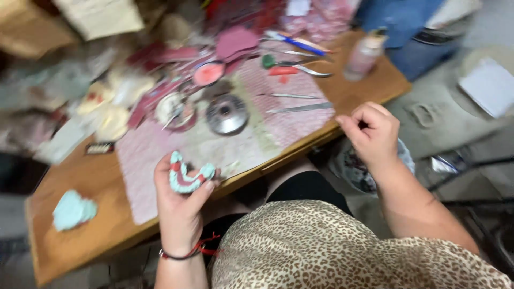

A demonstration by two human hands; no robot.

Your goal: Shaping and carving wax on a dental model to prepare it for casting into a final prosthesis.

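My left hand (179,200) holds a pale blue horseshoe-shaped dental cast (187,176) with pink-red parts, palm up, at the near edge of a wooden table (80,187). My right hand (372,134) hovers off the table's right edge, fingers curled in with thumb and fingertips pinched together; whether anything small is in them I cannot tell. A round metal dish (227,113) sits on a pink checked mat (155,147) just beyond my left hand. The picture is blurred by motion.
Long metal hand tools (300,107) lie on the mat's right part. A pink bottle (364,53) stands at the far right corner. A second pale blue cast (74,210) lies at the left. Clutter of pink wax pieces and white casts fills the back.
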